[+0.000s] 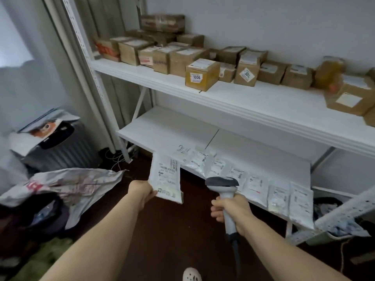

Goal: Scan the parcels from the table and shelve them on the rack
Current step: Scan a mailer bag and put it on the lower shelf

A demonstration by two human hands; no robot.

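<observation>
My left hand (142, 192) pinches the lower left corner of a white padded parcel (165, 177), label facing me, held just off the front edge of the rack's lower shelf (166, 128). My right hand (231, 209) grips the handle of a grey barcode scanner (222, 184), whose head sits to the right of the parcel. Several white flat parcels (257, 187) lie in a row along the lower shelf's front edge. Several brown cardboard boxes (202, 75) stand on the upper shelf (263, 104).
A large grey sack (75, 185) lies crumpled on the dark floor at the left, beside a dark ribbed suitcase (58, 147) with papers on top. A perforated white rack upright (345, 211) leans at the right. My shoe (191, 274) shows at the bottom.
</observation>
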